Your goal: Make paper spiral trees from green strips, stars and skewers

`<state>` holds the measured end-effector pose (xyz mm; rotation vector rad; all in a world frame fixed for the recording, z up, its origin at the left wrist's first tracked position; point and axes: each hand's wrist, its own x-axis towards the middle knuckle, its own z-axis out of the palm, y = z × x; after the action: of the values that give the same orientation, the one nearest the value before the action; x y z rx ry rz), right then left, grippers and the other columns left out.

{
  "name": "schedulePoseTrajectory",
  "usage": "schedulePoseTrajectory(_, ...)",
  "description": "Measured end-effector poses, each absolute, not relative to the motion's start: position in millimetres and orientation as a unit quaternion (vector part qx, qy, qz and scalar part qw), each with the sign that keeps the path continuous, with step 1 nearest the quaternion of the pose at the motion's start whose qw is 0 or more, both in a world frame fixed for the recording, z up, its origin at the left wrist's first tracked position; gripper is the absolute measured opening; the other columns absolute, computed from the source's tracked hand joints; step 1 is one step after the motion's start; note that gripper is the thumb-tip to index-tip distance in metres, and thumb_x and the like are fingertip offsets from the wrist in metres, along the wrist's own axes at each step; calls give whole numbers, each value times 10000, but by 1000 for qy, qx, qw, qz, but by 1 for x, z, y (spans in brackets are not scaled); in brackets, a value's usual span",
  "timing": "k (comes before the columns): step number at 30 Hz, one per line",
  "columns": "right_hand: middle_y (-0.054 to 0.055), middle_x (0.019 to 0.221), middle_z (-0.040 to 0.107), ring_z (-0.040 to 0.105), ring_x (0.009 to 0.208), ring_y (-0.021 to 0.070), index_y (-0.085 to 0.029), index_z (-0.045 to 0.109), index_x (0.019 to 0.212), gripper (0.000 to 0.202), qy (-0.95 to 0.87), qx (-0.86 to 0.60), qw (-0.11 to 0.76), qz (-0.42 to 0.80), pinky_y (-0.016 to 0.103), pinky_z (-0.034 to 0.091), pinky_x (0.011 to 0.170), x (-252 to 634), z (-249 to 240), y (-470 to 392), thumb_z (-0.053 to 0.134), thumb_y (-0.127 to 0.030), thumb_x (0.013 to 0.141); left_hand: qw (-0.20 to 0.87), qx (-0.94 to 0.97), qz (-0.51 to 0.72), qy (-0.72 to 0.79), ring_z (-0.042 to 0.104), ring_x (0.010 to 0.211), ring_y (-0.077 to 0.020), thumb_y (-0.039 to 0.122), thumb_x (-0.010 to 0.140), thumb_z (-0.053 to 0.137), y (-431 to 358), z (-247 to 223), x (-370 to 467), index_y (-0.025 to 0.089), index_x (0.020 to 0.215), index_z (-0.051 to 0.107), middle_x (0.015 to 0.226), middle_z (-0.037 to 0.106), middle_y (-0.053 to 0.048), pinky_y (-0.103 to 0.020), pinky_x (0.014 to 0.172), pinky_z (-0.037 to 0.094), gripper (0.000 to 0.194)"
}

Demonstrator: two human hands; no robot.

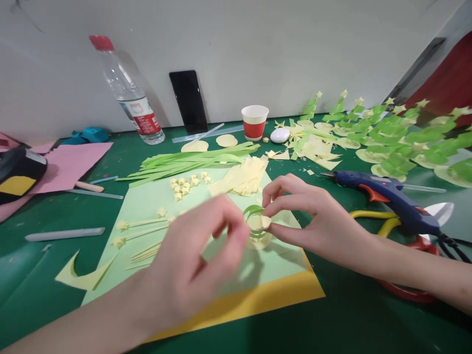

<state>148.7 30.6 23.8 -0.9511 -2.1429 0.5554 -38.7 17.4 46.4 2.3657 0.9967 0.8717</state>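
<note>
Our right hand (313,211) pinches a cream paper piece (265,222) beside the green paper curl (253,209); left of it, our left hand (191,260) is narrowed, contents unclear. Light pressure suits us.

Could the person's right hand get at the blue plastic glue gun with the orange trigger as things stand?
Probably yes: the blue plastic glue gun lies beside the right forearm, with nothing seen on top, though the right hand has its fingers on a small pale-yellow paper piece.
</note>
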Motion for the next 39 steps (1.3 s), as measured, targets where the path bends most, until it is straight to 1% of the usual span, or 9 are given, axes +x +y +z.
schedulePoseTrajectory(4, 42, 810, 544, 496, 772, 135, -166, 594, 694, 118, -828, -371, 360, 217, 255, 419, 648, 149, 23, 31, 513, -109, 757, 137, 946, 215, 198, 367, 390, -95, 166, 862, 364, -3, 23, -30, 175, 462, 412, 414, 454, 20, -263, 369, 246, 403)
schedulePoseTrajectory(8, 42, 815, 542, 498, 781, 140, -175, 571, 697, 103, -824, -379, 355, 224, 260, 425, 654, 148, 23, 31, 514, -119, 762, 65, 979, 157, 110, 383, 350, -92, 232, 841, 490, -13, -5, -22, 153, 435, 460, 389, 484, 25, -273, 340, 168, 414)
schedulePoseTrajectory(12, 44, 818, 540, 495, 778, 139, -173, 562, 704, 91, -822, -380, 353, 235, 264, 424, 656, 147, 24, 32, 514, -125, 764, 78, 983, 137, 96, 389, 340, -82, 274, 806, 563, -12, -13, -21, 148, 431, 463, 381, 488, 31, -257, 333, 158, 408)
schedulePoseTrajectory(22, 40, 804, 535, 495, 776, 138, -177, 534, 675, 114, -822, -383, 350, 234, 265, 432, 647, 146, 24, 31, 499, -111, 762, 88, 986, 122, 73, 404, 373, -92, 144, 811, 528, -7, -13, -24, 147, 482, 492, 438, 510, 37, -261, 335, 181, 331)
schedulePoseTrajectory(28, 42, 808, 538, 501, 783, 147, -182, 524, 675, 118, -831, -373, 348, 221, 278, 445, 664, 146, 24, 31, 501, -105, 761, 79, 989, 96, 76, 368, 347, -86, 211, 788, 580, -11, 7, -23, 154, 478, 499, 407, 494, 42, -250, 323, 200, 326)
schedulePoseTrajectory(30, 41, 801, 537, 499, 771, 141, -176, 522, 668, 127, -830, -369, 359, 217, 271, 443, 660, 146, 24, 32, 492, -86, 753, 112, 983, 87, 117, 369, 374, -73, 213, 836, 503, -7, 23, -27, 155, 484, 481, 426, 505, 40, -210, 360, 269, 357)
schedulePoseTrajectory(34, 27, 784, 527, 499, 750, 130, -175, 525, 665, 147, -826, -362, 369, 224, 253, 436, 646, 145, 22, 32, 492, -45, 724, 143, 846, 289, 425, 286, 376, -73, 294, 820, 404, 38, 48, -48, 172, 436, 322, 394, 317, 59, -203, 388, 268, 411)
schedulePoseTrajectory(36, 17, 780, 520, 493, 746, 127, -181, 520, 659, 164, -815, -364, 387, 233, 244, 431, 639, 143, 20, 32, 500, -25, 707, 108, 788, 326, 512, 348, 439, -82, 273, 832, 424, 82, 53, -63, 180, 490, 346, 473, 357, 55, -213, 450, 323, 363)
schedulePoseTrajectory(39, 9, 782, 516, 484, 755, 126, -185, 511, 653, 184, -795, -366, 417, 248, 241, 424, 643, 140, 16, 30, 504, -7, 701, 80, 716, 349, 599, 508, 613, -115, 266, 845, 497, 159, 50, -82, 146, 715, 526, 686, 529, 13, -260, 590, 439, 179)
